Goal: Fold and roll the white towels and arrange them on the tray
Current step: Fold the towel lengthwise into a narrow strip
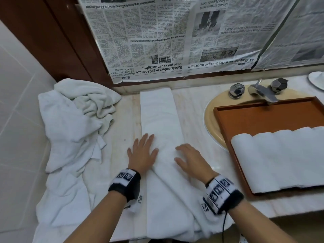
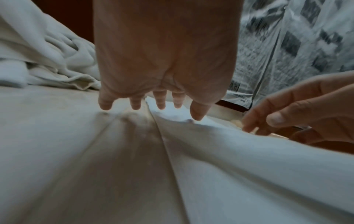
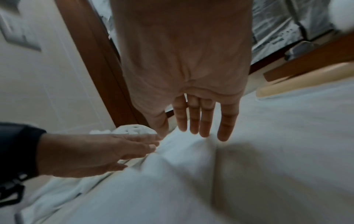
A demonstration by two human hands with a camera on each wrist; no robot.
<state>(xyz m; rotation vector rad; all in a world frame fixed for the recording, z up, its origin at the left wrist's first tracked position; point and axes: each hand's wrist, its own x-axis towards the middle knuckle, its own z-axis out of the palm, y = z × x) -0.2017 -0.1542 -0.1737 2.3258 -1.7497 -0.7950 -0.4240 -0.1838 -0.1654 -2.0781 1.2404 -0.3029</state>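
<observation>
Both hands lie flat on a long folded white towel on the pale marble table.

The left hand [image 1: 142, 153] has its fingers spread and straight, pressing the strip's left edge; the right hand [image 1: 190, 159] rests open, fingers extended, on its right side. The long folded white towel [image 1: 158, 109] runs from the back wall toward the person, its near end hanging over the table [image 1: 194, 106] edge and cut off by the frame. A crumpled heap of white towels [image 1: 75, 116] sits to the left. To the right, the brown wooden tray [image 1: 263, 116] lies across the beige sink and holds a row of rolled white towels [image 1: 273, 160] (the row's right end is out of view). Both wrist views are blurred.
</observation>
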